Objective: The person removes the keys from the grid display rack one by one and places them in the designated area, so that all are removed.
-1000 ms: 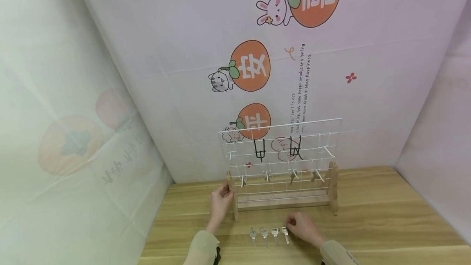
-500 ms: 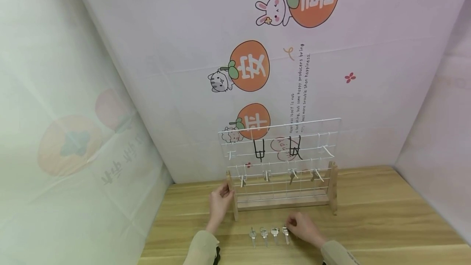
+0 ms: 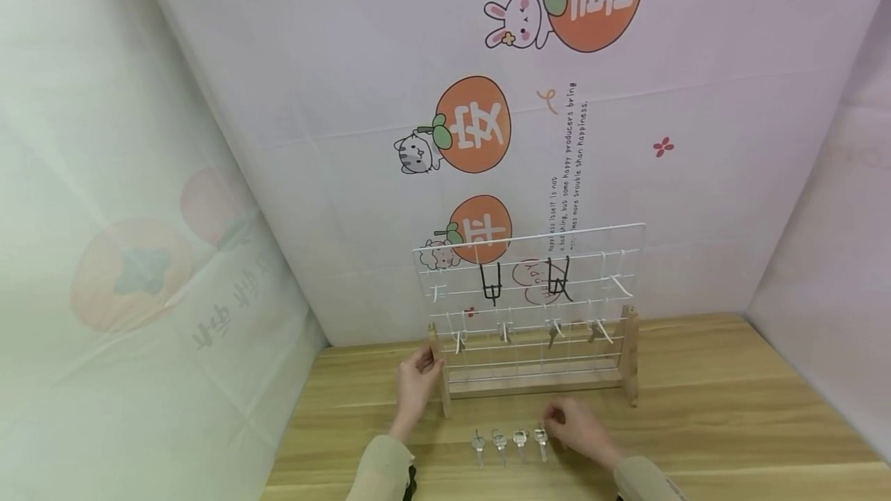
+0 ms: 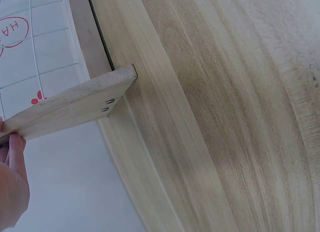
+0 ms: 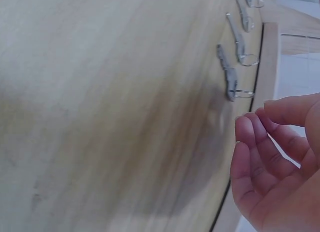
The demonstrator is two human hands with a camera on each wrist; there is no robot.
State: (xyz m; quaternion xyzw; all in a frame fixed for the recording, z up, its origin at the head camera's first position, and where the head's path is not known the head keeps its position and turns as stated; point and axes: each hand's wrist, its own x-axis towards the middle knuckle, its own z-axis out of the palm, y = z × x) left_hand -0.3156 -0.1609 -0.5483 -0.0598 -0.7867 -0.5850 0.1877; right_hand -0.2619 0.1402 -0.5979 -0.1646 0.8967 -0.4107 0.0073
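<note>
My left hand (image 3: 418,383) holds the left wooden upright (image 4: 75,100) of a wire-grid rack, fingers at its outer edge. In front of the rack, several silver keys with rings lie in a row on the table. My right hand (image 3: 576,429) is beside the rightmost key (image 3: 542,447), fingertips close to its ring end. The right wrist view shows that hand's fingers (image 5: 243,129) loosely bent, nothing between them, with the nearest key (image 5: 231,85) lying apart from them. More keys (image 3: 554,337) hang from white hooks on the rack's lower rows.
The rack's wooden base bar (image 3: 536,385) runs across behind the loose keys. Two black wire hooks (image 3: 491,284) hang higher on the grid. A white printed cloth (image 3: 334,199) stands behind the wooden table (image 3: 738,408), with more cloth at both sides.
My right hand has drawn slightly right and away from the rightmost key, which has turned a little straighter. My left hand keeps its hold on the upright.
</note>
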